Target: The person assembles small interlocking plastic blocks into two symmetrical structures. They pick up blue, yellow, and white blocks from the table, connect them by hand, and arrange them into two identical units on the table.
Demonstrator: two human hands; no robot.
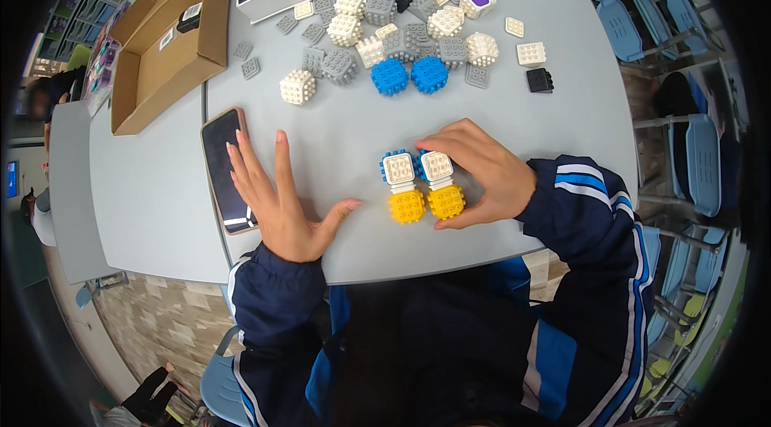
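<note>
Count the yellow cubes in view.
2. Both sit side by side at the near end of the block cluster by the right hand: left yellow cube, right yellow cube, which the thumb touches. More may be hidden in the pile.

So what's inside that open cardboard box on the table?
The cardboard box holds a small black item with a white label near its far end; the rest of the brown floor shows bare. The near wall hides whatever lies right behind it.
</note>
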